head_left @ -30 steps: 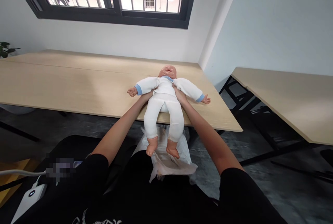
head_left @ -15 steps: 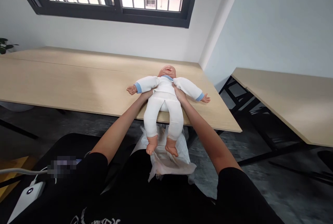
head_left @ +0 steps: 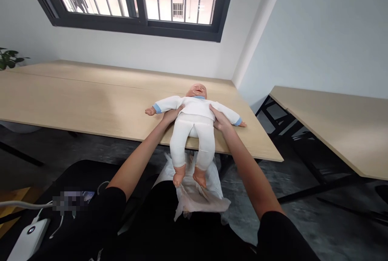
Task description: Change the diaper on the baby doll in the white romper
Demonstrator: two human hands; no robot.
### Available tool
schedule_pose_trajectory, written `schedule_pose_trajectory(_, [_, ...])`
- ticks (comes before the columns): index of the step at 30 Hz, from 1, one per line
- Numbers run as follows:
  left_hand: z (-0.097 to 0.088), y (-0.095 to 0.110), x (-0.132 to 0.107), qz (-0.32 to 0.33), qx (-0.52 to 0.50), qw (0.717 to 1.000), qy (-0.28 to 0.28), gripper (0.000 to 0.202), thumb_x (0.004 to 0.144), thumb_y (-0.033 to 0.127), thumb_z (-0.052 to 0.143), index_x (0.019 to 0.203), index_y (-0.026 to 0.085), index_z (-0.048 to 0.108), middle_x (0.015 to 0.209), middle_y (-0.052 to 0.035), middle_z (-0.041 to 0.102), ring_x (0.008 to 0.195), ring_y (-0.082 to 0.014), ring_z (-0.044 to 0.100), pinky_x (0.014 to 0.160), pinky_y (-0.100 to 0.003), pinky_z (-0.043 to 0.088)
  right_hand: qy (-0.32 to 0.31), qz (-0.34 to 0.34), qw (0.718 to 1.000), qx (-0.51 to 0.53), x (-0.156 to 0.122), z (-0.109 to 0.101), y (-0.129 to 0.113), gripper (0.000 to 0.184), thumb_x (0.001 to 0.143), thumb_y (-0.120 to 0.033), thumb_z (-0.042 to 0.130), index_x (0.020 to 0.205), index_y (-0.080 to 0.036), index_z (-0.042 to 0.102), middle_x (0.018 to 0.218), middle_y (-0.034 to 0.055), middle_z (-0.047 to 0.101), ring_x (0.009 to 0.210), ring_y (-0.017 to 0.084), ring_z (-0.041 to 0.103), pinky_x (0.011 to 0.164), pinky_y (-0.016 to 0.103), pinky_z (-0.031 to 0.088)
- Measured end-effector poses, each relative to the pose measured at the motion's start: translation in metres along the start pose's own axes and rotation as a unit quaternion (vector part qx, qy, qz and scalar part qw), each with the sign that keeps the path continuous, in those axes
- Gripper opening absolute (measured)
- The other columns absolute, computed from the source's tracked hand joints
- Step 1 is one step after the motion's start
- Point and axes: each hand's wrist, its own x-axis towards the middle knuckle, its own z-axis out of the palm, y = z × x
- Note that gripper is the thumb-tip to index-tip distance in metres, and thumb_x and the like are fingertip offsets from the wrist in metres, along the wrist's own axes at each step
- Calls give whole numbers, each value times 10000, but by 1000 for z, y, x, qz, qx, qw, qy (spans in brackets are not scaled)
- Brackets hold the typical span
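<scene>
A baby doll (head_left: 197,107) in a white suit with blue collar and cuffs lies on its back on the wooden table (head_left: 115,99). Its head points toward the wall and its legs hang over the near edge. My left hand (head_left: 173,114) grips the doll's side under its arm, with the thumb on the top. On the other side, my right hand (head_left: 220,118) clasps the torso the same way, thumb up front. The fingers of both hands are partly hidden behind the body. Below the doll's feet, a crumpled translucent plastic bag (head_left: 203,200) rests by my lap.
A second table (head_left: 333,119) stands to the right across a gap. To my left, a black chair (head_left: 91,172) bears a white power bank (head_left: 30,236) with cables. A barred window (head_left: 178,6) is in the wall ahead, and a plant (head_left: 10,58) stands at far left.
The doll's head has tipped up so more of its face shows, and its arms have shifted slightly. My hands stay on its sides. The camera view has tilted up a little.
</scene>
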Motion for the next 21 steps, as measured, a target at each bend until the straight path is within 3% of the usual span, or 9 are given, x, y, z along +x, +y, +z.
schedule_pose_trajectory(5, [-9, 1, -8, 67, 44, 996, -39, 678, 854, 618, 635, 1261, 76, 612, 1467, -81, 588, 1473, -239, 410, 1249, -297, 228, 23, 14, 999, -43, -51, -30, -3, 194, 903, -353, 621, 1008, -201, 679, 1233, 82, 699, 1175, 212, 651, 1112, 376, 488])
schedule_pose_trajectory(9, [-14, -2, -16, 60, 70, 995, -44, 679, 860, 667, 579, 1187, 80, 683, 1322, -162, 684, 1376, -323, 536, 1175, -374, 379, 48, -23, 976, -211, -109, -55, -5, 433, 773, -528, 729, 1011, -167, 704, 1165, 117, 713, 1144, 260, 638, 1123, 428, 444])
schedule_pose_trajectory(11, [-17, -4, -21, 55, 93, 993, -38, 679, 867, 681, 539, 1120, 76, 714, 1251, -193, 713, 1291, -365, 600, 1111, -413, 439, 29, -49, 962, -268, -140, -66, -5, 517, 738, -641, 712, 922, -158, 713, 1036, 123, 729, 1010, 259, 658, 996, 400, 515])
schedule_pose_trajectory(14, [-21, -5, -35, 76, 118, 990, -35, 621, 900, 636, 490, 1076, 89, 727, 1258, -194, 709, 1230, -365, 627, 1076, -428, 459, -58, -3, 950, -308, -185, -82, 1, 601, 825, -733, 562, 829, -149, 707, 843, 110, 712, 781, 223, 653, 755, 340, 540])
schedule_pose_trajectory(16, [-24, -3, -52, 99, 133, 986, -22, 537, 913, 568, 501, 1092, 112, 721, 1292, -176, 694, 1254, -342, 607, 1105, -427, 434, -151, 59, 931, -327, -208, -92, 18, 604, 882, -712, 498, 864, -147, 710, 834, 102, 709, 734, 217, 652, 688, 325, 522])
schedule_pose_trajectory(18, [-24, 0, -79, 125, 152, 980, 34, 444, 908, 501, 535, 1095, 138, 711, 1285, -158, 694, 1252, -314, 600, 1117, -420, 421, -238, 86, 899, -358, -221, -102, 48, 534, 915, -648, 489, 928, -160, 706, 948, 105, 723, 855, 240, 671, 762, 338, 521])
schedule_pose_trajectory(19, [-24, 1, -96, 144, 162, 973, 83, 401, 909, 477, 549, 1087, 153, 704, 1253, -144, 701, 1231, -297, 606, 1101, -410, 433, -245, 85, 885, -386, -223, -106, 67, 502, 904, -628, 502, 932, -166, 698, 960, 105, 724, 895, 255, 670, 809, 357, 515])
schedule_pose_trajectory(21, [-19, 0, -134, 186, 148, 958, 160, 327, 942, 448, 520, 1004, 176, 690, 1093, -104, 714, 1056, -239, 653, 964, -349, 506, -142, 87, 890, -424, -220, -108, 107, 465, 877, -595, 514, 978, -165, 659, 970, 116, 719, 901, 271, 667, 832, 388, 511])
